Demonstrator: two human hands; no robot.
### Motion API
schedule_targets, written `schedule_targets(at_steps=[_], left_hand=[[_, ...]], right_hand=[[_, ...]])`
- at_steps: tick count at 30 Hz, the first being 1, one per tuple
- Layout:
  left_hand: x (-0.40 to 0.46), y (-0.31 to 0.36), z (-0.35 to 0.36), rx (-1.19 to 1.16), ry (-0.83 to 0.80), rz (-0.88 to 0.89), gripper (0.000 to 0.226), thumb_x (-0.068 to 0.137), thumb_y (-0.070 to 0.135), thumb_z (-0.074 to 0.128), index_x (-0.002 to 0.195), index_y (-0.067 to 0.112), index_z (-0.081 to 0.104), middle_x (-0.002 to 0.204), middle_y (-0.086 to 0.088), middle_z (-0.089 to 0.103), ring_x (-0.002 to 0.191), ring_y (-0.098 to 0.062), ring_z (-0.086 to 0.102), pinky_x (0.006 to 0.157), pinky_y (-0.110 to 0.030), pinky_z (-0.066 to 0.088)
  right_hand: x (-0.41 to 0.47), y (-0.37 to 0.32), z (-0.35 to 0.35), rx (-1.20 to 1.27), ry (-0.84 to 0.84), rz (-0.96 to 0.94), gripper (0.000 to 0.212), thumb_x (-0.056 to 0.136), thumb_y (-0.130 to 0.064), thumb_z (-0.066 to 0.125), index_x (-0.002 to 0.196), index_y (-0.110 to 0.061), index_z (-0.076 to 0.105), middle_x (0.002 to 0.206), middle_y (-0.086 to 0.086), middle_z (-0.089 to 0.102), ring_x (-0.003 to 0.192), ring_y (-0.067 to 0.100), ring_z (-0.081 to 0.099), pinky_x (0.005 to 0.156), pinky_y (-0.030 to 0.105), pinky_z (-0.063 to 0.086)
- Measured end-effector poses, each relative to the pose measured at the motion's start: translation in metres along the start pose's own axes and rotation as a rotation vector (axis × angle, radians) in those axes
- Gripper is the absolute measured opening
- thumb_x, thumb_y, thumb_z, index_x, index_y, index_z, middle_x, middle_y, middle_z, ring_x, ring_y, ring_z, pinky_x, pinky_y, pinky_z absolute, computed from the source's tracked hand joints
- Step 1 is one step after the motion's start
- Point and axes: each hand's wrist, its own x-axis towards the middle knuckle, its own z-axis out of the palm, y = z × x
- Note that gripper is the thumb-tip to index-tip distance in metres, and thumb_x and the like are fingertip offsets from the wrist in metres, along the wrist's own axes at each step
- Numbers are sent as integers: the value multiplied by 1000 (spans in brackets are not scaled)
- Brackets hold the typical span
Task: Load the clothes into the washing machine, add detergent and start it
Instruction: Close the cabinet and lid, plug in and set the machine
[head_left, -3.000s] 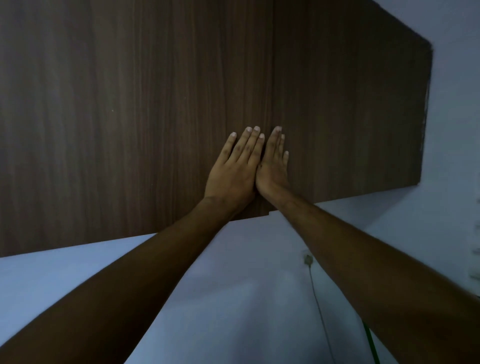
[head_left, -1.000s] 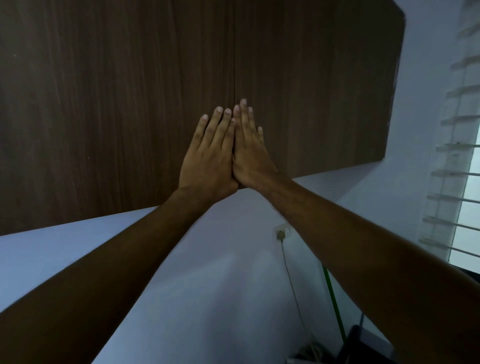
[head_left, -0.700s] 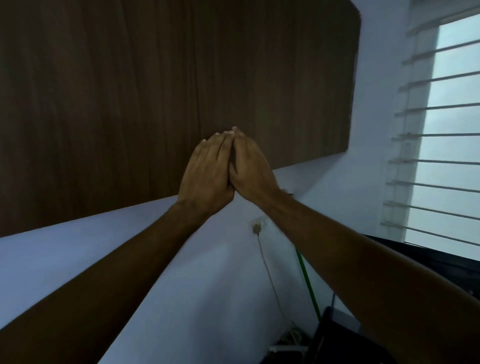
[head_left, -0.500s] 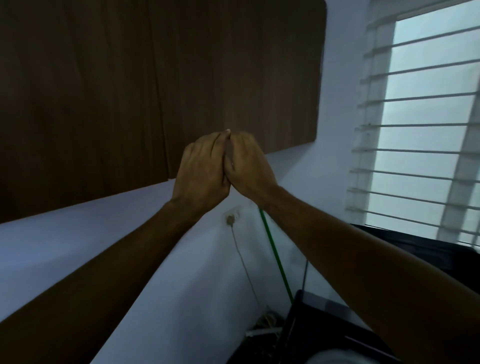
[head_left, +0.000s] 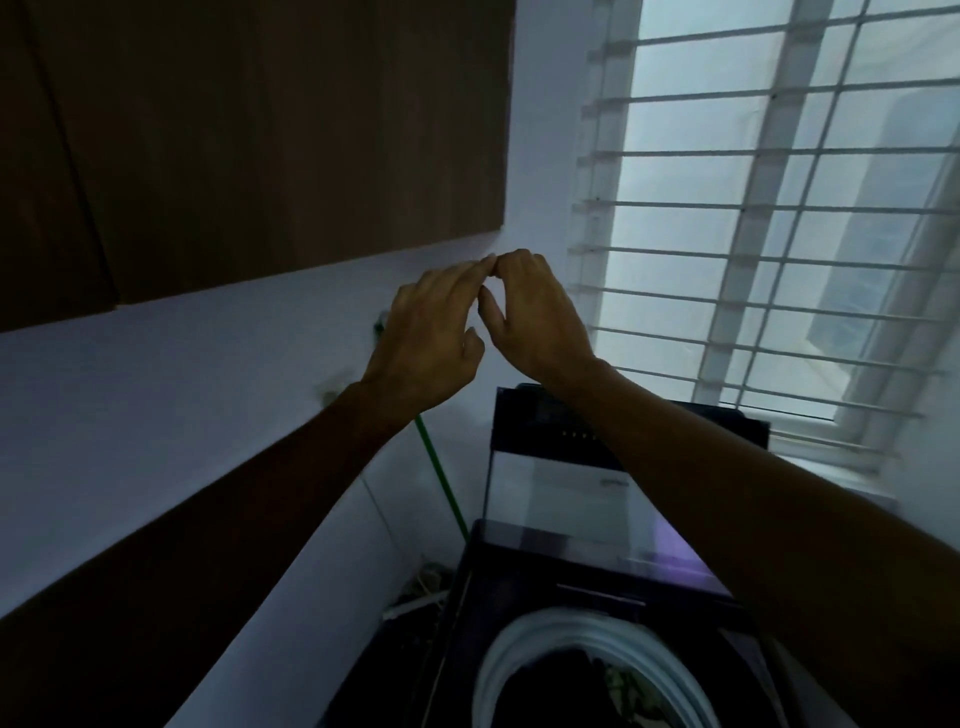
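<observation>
A dark top-loading washing machine (head_left: 524, 577) stands at the bottom right with its glass lid (head_left: 561, 493) raised upright. Its white drum rim (head_left: 524, 636) rings dark clothes (head_left: 561, 686) lying inside. My left hand (head_left: 428, 340) and my right hand (head_left: 535, 312) hang in the air above the machine, in front of the wall. Their fingertips touch each other at the top. The fingers of both hands are loosely bent and hold nothing.
A dark wooden wall cabinet (head_left: 260, 130) fills the upper left. A barred window (head_left: 779, 208) takes up the right. A green hose (head_left: 441, 478) and a thin cable (head_left: 382, 512) run down the white wall beside the machine.
The view has tilted down and to the right, bringing the washing machine into sight. Both hands have come off the cabinet door, lowered, and their palms have parted, leaving only the fingertips touching.
</observation>
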Motion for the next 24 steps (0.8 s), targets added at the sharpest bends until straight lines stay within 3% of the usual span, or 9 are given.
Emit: schedule_targets(at_steps=[7,15,24], left_hand=[[9,49,76,-196,-139,36,72,87,15,63,151,18,30,149,-3,43,134,-23,40,110,-37,28],[36,83,152,-225,-202,46,66,87,20,66,147,17,37,150,-4,42,136,-25,41,113,-41,28],[50,91,229,-228,-268,66,55,78,13,66,131,12,54,133,-8,55,121,-28,51,98,-43,41]], right_hand=[[-43,69,-39,-207,-50,58,30,96,-29,54,113,-5,61,110,11,65,98,23,60,85,35,50],[-64,144,-60,-279,-121,138,27,96,-25,53,110,-4,62,106,11,64,96,25,58,76,33,45],[-84,214,-45,-317,-280,252,25,95,-26,51,109,-6,59,110,11,58,102,27,53,80,39,45]])
